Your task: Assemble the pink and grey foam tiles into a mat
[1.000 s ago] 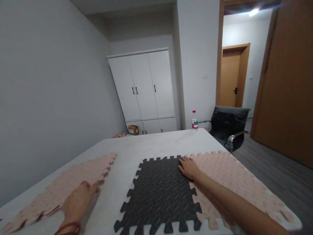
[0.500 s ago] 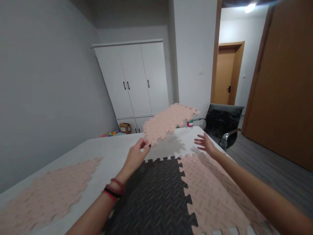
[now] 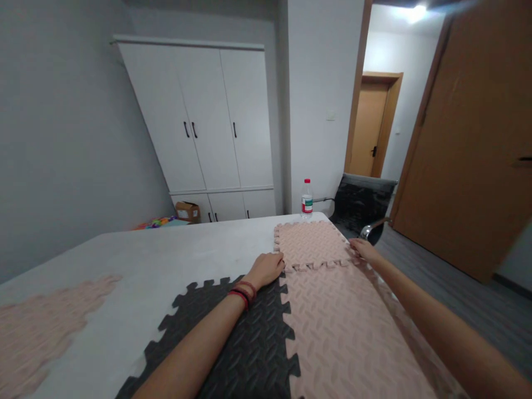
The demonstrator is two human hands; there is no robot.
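Note:
A pink foam puzzle mat tile [image 3: 311, 242] lies flat at the far right of the table, its toothed near edge along the far edge of a larger-looking pink tile [image 3: 341, 321]. My left hand [image 3: 268, 269] holds the far tile's near left corner, fingers closed and partly hidden. At the near right corner, my right hand [image 3: 363, 249] pinches the same tile by its edge. Left of the nearer pink tile a black foam tile [image 3: 249, 332] adjoins it, under my left forearm. Whether the teeth of the two pink tiles are fully pressed together I cannot tell.
Another pink tile [image 3: 45, 332] rests apart on the white table [image 3: 166, 249] at the left. A plastic bottle [image 3: 306, 199] with a red cap stands at the far right corner. Beyond the right edge is a black chair [image 3: 361, 205]. A cardboard box [image 3: 187, 211] sits behind the table.
The pink tile that my left hand held tilted in the air is now down beyond the nearer pink tile. My right hand, open before, has closed on its right corner.

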